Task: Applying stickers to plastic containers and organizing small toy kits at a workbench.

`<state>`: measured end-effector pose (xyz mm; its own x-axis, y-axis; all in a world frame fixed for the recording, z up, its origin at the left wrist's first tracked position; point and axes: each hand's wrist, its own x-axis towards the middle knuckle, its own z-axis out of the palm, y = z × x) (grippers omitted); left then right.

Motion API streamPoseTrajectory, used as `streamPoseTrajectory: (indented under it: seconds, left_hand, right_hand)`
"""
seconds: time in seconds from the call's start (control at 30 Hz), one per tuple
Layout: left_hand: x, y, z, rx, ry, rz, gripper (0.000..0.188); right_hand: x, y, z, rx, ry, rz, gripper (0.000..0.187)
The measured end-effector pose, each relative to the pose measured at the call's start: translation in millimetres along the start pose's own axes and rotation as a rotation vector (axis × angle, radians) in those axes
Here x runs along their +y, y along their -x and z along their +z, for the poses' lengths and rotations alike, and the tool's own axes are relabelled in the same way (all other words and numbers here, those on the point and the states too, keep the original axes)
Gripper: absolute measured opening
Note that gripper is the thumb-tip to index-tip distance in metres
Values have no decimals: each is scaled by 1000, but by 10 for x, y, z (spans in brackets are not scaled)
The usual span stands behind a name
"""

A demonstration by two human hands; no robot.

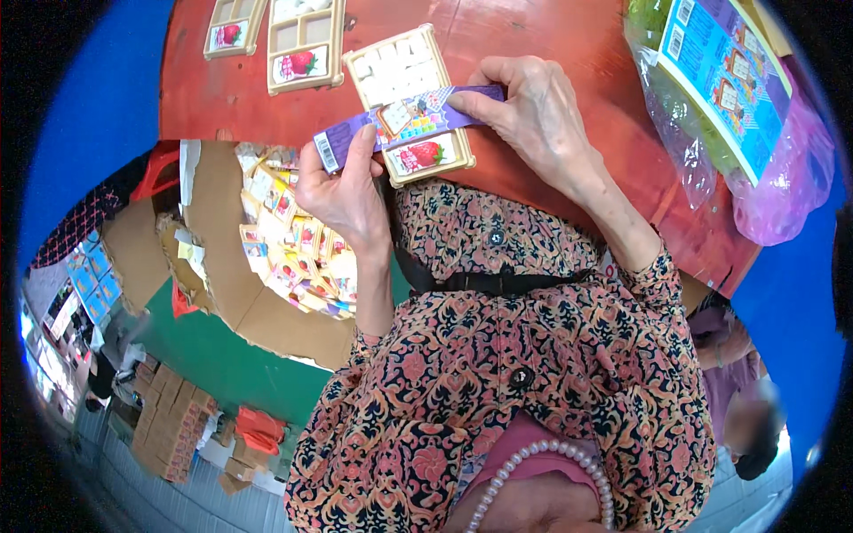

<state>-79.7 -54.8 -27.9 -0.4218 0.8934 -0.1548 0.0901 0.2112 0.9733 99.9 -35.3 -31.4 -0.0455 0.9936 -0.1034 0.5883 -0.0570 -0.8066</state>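
At the red table (pixel 498 27), in the head view, I see a person with both hands up near twelve o'clock. The left hand (pixel 346 191), near eleven o'clock, pinches one end of a purple paper band (pixel 410 123), its thumb on top. The right hand (pixel 538 111), at one o'clock, pinches the other end between thumb and finger.

The band is at twelve o'clock, stretched across a tan tray (pixel 434 175). I cannot tell if the band touches the tray all the way along. The tray lies a little tilted on the table's near edge. Small white pieces (pixel 395 64) fill its far part, and a packet with a strawberry picture (pixel 419 157) sits in its near part.

At eleven o'clock lies a second tray (pixel 315 29), and just to its left a third tray (pixel 235 11), cut off by the top of the view. Each has a strawberry packet too.

Near ten o'clock, a big cardboard box (pixel 258 311) holds a heap of small bright packets (pixel 306 240). At two o'clock, a blue printed sheet (pixel 729 89) lies over a clear bag with something green (pixel 657 44), and a pink plastic bag (pixel 782 200) is just beside it.

Brown boxes (pixel 169 422) stand piled at eight o'clock. At four o'clock I see another person (pixel 724 377) in purple.
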Motion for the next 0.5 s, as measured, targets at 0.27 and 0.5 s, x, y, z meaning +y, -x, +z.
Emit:
streamPoseTrajectory:
  seconds: [0.27, 0.5]
  left_hand:
    - [-53, 111, -282, -64, -65, -216, 13]
    - [-297, 13, -403, -217, 465, -721, 30]
  right_hand:
    - [-49, 24, 52, -54, 7, -6, 24]
    - [-30, 9, 55, -40, 40, -44, 24]
